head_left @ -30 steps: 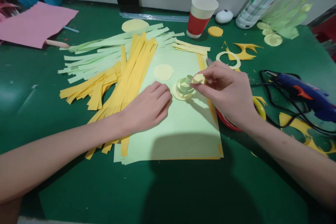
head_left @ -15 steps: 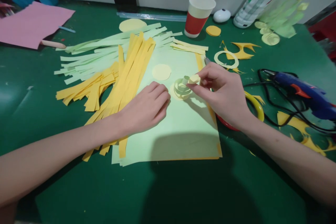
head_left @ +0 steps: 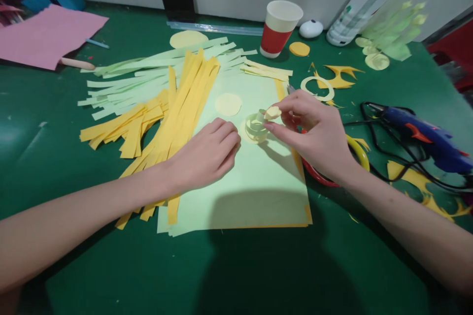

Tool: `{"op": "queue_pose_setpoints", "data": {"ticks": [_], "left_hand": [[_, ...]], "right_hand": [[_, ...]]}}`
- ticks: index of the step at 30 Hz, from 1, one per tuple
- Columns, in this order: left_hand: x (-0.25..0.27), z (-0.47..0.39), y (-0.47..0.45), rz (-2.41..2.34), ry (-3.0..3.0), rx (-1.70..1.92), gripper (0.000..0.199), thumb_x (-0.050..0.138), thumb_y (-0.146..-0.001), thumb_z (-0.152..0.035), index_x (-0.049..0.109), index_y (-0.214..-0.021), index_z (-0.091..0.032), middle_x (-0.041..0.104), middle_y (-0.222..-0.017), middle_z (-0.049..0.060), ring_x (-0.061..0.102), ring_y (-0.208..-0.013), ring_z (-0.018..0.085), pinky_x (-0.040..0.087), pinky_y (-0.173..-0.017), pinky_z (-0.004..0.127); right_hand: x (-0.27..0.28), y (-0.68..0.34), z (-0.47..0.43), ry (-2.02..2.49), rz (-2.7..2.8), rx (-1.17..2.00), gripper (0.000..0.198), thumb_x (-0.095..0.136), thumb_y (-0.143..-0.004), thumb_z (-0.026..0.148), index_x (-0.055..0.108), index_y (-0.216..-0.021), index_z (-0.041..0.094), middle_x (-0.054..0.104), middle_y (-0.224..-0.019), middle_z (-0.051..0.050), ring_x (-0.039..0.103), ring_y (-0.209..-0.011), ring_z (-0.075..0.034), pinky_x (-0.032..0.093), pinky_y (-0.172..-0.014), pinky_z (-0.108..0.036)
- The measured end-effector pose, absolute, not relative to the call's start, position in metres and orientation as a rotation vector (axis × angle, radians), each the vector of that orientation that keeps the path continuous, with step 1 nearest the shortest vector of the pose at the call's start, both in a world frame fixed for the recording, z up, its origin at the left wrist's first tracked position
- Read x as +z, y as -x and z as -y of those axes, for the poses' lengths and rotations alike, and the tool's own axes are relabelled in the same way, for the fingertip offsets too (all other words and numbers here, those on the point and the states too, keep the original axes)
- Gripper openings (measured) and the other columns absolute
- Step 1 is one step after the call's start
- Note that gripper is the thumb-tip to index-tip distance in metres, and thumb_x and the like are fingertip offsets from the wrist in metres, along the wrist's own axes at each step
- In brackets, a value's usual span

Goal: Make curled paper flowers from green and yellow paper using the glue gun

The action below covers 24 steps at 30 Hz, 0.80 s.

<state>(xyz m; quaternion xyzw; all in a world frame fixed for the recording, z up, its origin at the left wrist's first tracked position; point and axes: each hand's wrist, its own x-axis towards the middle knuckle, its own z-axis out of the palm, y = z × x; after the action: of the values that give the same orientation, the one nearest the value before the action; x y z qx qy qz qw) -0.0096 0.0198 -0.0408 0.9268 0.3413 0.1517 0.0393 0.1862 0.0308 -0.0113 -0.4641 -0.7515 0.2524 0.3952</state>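
My right hand (head_left: 314, 128) is closed in a pinch on a small pale yellow paper piece (head_left: 272, 112). Just below and left of its fingertips, a pale green paper coil (head_left: 254, 128) stands on a pale yellow paper disc (head_left: 254, 140). Whether the fingers touch the coil I cannot tell. My left hand (head_left: 207, 155) lies closed on the pale green sheet (head_left: 244, 172), its fingertips curled under and hidden. Another pale yellow paper circle (head_left: 228, 104) lies flat between the hands. Yellow paper strips (head_left: 185, 113) run beneath my left wrist.
Scissors (head_left: 358, 153) lie partly under my right hand. A glue gun (head_left: 424, 133) with a black cord is at right, near yellow paper scraps (head_left: 410, 177). A paper cup (head_left: 279, 29) stands at the back. Pale green strips (head_left: 125, 83) and pink paper (head_left: 55, 34) are at left.
The whole view has shifted slightly. My right hand still pinches the pale yellow piece beside the coil, and my left hand stays resting on the sheet.
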Motion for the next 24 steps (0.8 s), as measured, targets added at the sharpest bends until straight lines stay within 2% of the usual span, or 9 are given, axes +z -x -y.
{"op": "queue_pose_setpoints", "data": {"ticks": [6, 11, 16, 20, 24], "left_hand": [[-0.042, -0.020, 0.011, -1.032, -2.837, 0.480, 0.020, 0.035, -0.089, -0.018, 0.053, -0.083, -0.012, 0.056, -0.085, 0.010, 0.047, -0.083, 0.021, 0.044, -0.074, 0.035], [-0.041, -0.020, 0.010, -1.033, -2.829, 0.494, 0.021, 0.034, -0.090, -0.018, 0.053, -0.082, -0.013, 0.056, -0.084, 0.009, 0.047, -0.082, 0.021, 0.044, -0.074, 0.035], [-0.042, -0.020, 0.010, -1.024, -2.837, 0.494, 0.020, 0.035, -0.089, -0.017, 0.053, -0.082, -0.013, 0.056, -0.084, 0.009, 0.047, -0.082, 0.021, 0.044, -0.074, 0.035], [-0.042, -0.020, 0.010, -1.020, -2.841, 0.501, 0.019, 0.036, -0.089, -0.017, 0.053, -0.082, -0.013, 0.056, -0.084, 0.009, 0.047, -0.082, 0.021, 0.044, -0.074, 0.035], [-0.042, -0.020, 0.010, -1.036, -2.840, 0.491, 0.021, 0.035, -0.090, -0.018, 0.053, -0.083, -0.011, 0.056, -0.085, 0.009, 0.047, -0.084, 0.021, 0.044, -0.075, 0.036]], "right_hand": [[-0.004, -0.189, -0.031, 1.134, 1.983, 0.655, 0.019, 0.066, -0.071, 0.021, 0.060, -0.089, 0.019, 0.044, -0.073, 0.000, 0.038, -0.062, -0.012, 0.033, -0.055, -0.029], [0.006, -0.190, -0.028, 1.149, 1.937, 0.660, 0.009, 0.059, -0.079, 0.021, 0.062, -0.087, 0.020, 0.044, -0.073, -0.001, 0.039, -0.066, -0.013, 0.034, -0.061, -0.031], [0.005, -0.191, -0.029, 1.181, 1.911, 0.627, 0.012, 0.061, -0.078, 0.024, 0.065, -0.089, 0.024, 0.047, -0.074, -0.001, 0.042, -0.066, -0.014, 0.036, -0.060, -0.031], [0.003, -0.192, -0.031, 1.119, 1.978, 0.592, 0.022, 0.061, -0.078, 0.021, 0.065, -0.099, 0.025, 0.052, -0.089, -0.004, 0.047, -0.070, -0.014, 0.041, -0.062, -0.031], [0.002, -0.192, -0.031, 1.008, 2.080, 0.547, 0.024, 0.059, -0.079, 0.017, 0.065, -0.100, 0.026, 0.059, -0.103, -0.005, 0.054, -0.089, -0.017, 0.045, -0.065, -0.032]]}}
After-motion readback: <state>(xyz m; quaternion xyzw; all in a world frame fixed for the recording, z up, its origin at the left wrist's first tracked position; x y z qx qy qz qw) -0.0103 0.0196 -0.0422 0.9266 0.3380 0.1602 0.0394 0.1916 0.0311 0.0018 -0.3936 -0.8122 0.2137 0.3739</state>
